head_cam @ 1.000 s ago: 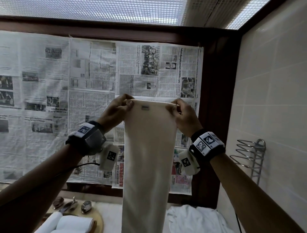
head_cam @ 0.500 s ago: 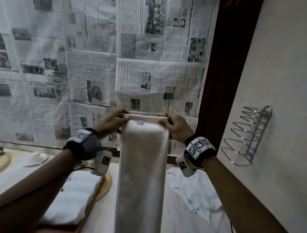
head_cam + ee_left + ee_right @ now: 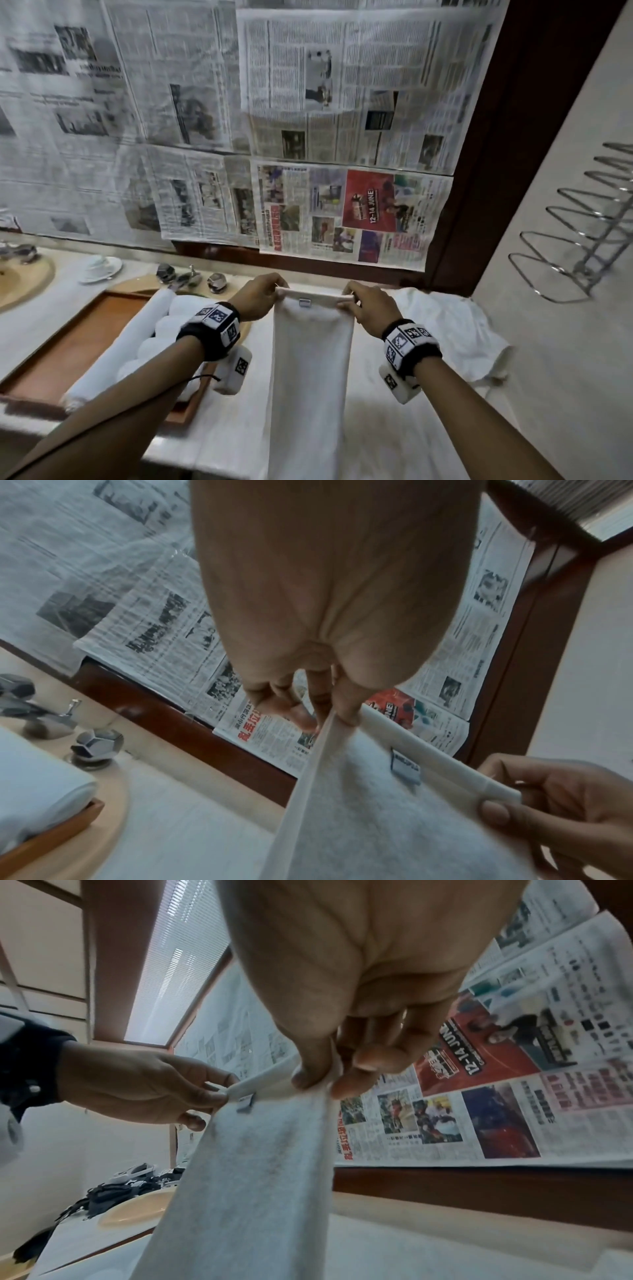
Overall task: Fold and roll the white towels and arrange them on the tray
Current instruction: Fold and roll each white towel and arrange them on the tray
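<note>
Holding: your left hand [image 3: 261, 296] and right hand [image 3: 371, 312] each pinch one top corner of a folded towel [image 3: 310, 377], thumb against fingers clamped on the hem.
Towel: it hangs as a long narrow strip between your hands, over the counter [image 3: 383, 428]; a small label [image 3: 304, 302] sits just under the top hem. Its lower end runs out of the head view.
Left grip: from the left wrist view your fingertips [image 3: 346, 712] close on the hem's left end.
Right grip: from the right wrist view your thumb [image 3: 308, 1074] and fingers squeeze the right corner.
Tray [image 3: 65, 356]: wooden, on the counter to your left; it holds several rolled white towels [image 3: 137, 339] lying side by side along its right half, its left part bare wood.
Pile [image 3: 455, 329]: loose white towels lie crumpled on the counter to your right.
Sink [image 3: 20, 281]: far left, with a faucet [image 3: 190, 277] behind the tray.
Dish [image 3: 101, 269]: small white, between sink and tray.
Rack [image 3: 582, 236]: wire, on the right wall.
</note>
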A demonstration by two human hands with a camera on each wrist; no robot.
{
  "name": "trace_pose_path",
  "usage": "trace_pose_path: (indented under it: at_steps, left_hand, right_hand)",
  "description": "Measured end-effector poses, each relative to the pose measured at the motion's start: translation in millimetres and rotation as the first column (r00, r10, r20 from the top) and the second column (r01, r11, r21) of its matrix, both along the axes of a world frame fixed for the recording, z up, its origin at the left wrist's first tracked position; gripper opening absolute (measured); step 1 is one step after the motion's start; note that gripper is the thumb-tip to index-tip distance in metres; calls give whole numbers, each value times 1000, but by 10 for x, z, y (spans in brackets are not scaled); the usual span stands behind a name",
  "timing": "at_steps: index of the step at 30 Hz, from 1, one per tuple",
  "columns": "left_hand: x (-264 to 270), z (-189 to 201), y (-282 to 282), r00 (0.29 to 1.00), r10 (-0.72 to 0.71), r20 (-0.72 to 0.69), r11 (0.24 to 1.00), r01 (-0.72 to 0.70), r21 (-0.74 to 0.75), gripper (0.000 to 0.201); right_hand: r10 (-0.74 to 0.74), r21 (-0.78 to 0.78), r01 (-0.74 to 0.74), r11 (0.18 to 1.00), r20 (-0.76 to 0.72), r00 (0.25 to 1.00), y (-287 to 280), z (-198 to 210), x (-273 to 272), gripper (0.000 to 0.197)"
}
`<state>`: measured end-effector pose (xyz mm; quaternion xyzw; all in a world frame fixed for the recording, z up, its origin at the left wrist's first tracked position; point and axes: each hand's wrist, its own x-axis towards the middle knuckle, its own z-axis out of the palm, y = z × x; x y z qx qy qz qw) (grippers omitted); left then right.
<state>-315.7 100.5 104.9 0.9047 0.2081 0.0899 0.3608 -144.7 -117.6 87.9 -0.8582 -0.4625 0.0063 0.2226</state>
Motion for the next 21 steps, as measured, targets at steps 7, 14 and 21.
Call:
trace_pose_path:
  at_steps: [7,14,21]
  left_hand:
    - [746,-165,277,998,65,-1,998,-65,-27,10]
    - [1760,-472,896,994,103,-35,965,-108,-237,15]
    - [2454,-1013,1366,989,131,-63,931,-144,-336,24]
  right_hand:
    - [-110,13,112,994,-112,988,453,-211,601,16]
    - [-179,31,196,980,-291,940,1111,-400,1474,16]
    - [-246,-10,261,965,-372,895,1545,-873,2134,14]
